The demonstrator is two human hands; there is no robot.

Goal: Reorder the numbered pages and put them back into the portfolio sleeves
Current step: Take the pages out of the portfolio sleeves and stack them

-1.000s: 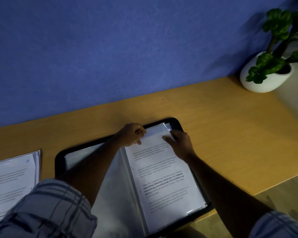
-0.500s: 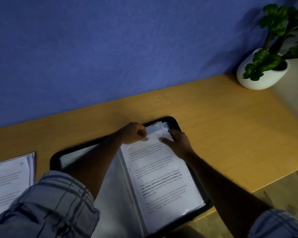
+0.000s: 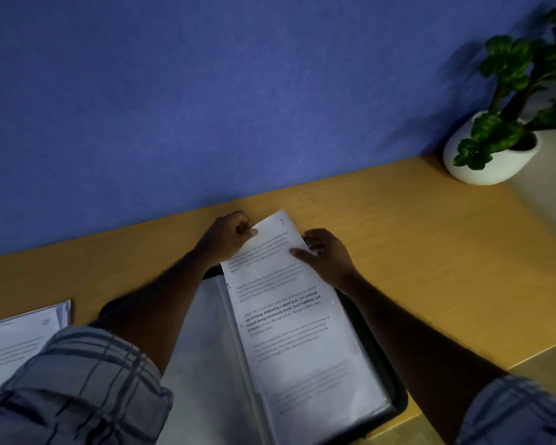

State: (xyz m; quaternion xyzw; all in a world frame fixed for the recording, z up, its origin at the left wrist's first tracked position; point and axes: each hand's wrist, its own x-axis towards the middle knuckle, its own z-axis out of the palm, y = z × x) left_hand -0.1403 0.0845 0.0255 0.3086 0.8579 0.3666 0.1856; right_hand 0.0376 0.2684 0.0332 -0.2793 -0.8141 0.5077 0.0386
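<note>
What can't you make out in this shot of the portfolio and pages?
Head view only.
Left half of portfolio: hidden by left sleeve and arm.
The stack: cut by the left edge, covered by the sleeve.
Text on page: too small, blurred.
The plant: cut by the right edge.

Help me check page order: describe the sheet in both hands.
The sheet is white printed paper, some lines bold, a handwritten mark, perhaps 1, near its far corner. Its near part sits in the right clear sleeve of the black portfolio; its far part sticks out. The left hand pinches its left edge; the right hand grips its right edge.
</note>
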